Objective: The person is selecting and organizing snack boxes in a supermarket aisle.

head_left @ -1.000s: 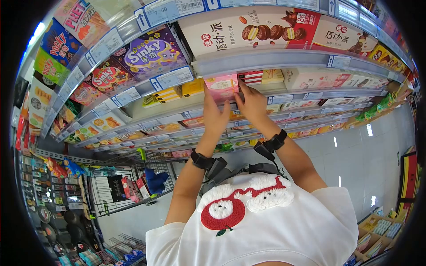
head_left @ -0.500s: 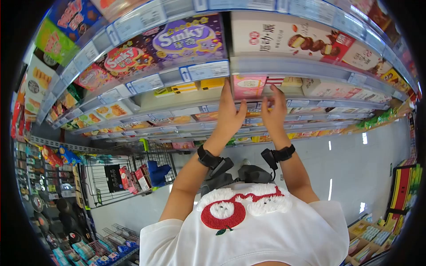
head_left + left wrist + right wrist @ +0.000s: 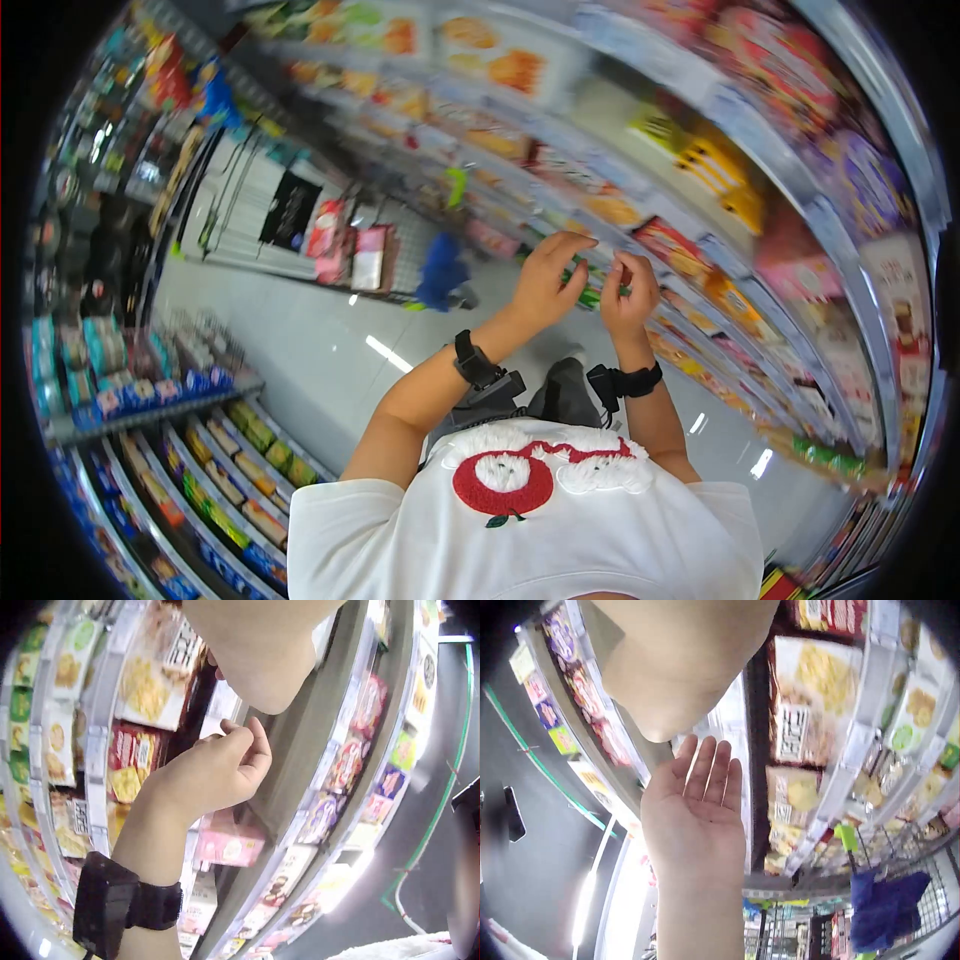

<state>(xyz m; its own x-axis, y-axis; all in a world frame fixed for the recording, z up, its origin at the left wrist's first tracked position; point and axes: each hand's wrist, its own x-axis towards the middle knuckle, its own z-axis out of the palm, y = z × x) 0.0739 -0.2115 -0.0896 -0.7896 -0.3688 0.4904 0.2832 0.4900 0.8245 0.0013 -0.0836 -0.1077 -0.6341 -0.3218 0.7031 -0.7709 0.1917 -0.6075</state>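
Both hands are raised in front of the chest, holding nothing. My left hand (image 3: 545, 285) has its fingers loosely bent, with the palm turned toward the other hand. Close beside it, my right hand (image 3: 630, 290) has relaxed, slightly curled fingers, its fingertips a short gap from the left hand. In the left wrist view, a pink box (image 3: 231, 849) stands on a shelf beyond one hand. The head view has this pink box (image 3: 800, 278) blurred at the right, away from both hands.
Shelves of snack boxes run along the right, with yellow packs (image 3: 715, 170) on one level. At the left, a wire shopping cart (image 3: 235, 262) carries a blue cloth (image 3: 440, 272) and pink and red boxes (image 3: 370, 258). Low shelves (image 3: 200, 480) stand at the lower left, across the tiled floor (image 3: 330, 345).
Both hands have come away from the pink box, which stays on the shelf. The view has swung left, so the cart sits nearer the middle and the shelves shift right.
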